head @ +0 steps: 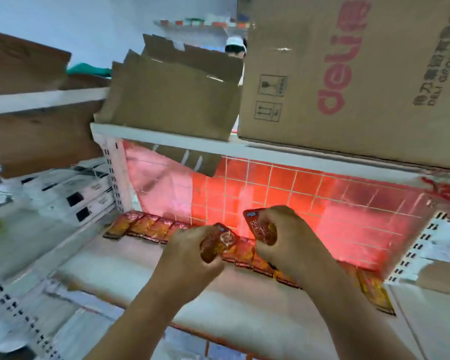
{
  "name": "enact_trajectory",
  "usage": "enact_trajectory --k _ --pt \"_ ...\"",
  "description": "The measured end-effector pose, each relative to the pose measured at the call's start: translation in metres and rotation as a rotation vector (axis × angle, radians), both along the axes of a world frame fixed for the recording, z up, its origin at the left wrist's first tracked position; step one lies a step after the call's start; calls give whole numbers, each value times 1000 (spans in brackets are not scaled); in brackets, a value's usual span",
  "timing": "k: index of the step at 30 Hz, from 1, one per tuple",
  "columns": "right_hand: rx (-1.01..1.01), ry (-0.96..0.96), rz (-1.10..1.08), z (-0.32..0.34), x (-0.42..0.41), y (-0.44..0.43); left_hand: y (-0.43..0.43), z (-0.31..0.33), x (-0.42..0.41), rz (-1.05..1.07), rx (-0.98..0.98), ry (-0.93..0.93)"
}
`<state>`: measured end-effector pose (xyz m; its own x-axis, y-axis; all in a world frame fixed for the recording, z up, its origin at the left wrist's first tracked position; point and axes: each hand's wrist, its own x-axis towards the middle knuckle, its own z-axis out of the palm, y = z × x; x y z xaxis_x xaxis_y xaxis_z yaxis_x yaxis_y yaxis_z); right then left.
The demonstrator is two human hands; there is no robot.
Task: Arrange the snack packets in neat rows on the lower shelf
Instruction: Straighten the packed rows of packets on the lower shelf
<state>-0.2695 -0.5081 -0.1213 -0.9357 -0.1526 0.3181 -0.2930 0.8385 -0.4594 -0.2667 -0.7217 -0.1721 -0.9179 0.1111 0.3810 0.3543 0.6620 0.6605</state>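
Orange-red foil is crinkling in both of my hands: my left hand (190, 248) is clenching one snack packet (220, 244) low over the shelf, and my right hand (286, 235) is closing around a second packet (260, 227), tipping it upright just behind. Both hands are hovering close together above the middle of the lower shelf (130, 271), so I am judging that I am partway through the placing step, with a single row (143, 226) already lying along the far edge from the left upright across to the right corner. Several of its packets are hidden under my hands, so I cannot tell whether there is a gap there.

Next, I am thinking each packet needs laying flat, squared against its neighbours, either filling that far row or starting a second one nearer to me. Motion blur is making the prints unreadable.

White shelf board is showing bare near me, leaving plenty of room for more rows. Behind it, a red tiled back panel (270, 188) is glowing, partly covered at the left by a pinkish sheet. Above, the upper shelf (166, 141) is carrying flattened cardboard (172, 94) and a large carton (348, 74) at the right. Farther off, someone in a white cap (235, 42) is standing.
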Motion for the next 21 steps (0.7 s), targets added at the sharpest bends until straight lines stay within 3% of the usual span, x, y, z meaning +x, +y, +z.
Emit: enact_trajectory --k 8,21 --pt "-56 -174 46 -80 -31 -84 -90 -43 -16 157 105 -60" --pt "-111 -213 125 -151 -83 -153 -157 -102 -66 348 -80 -83"
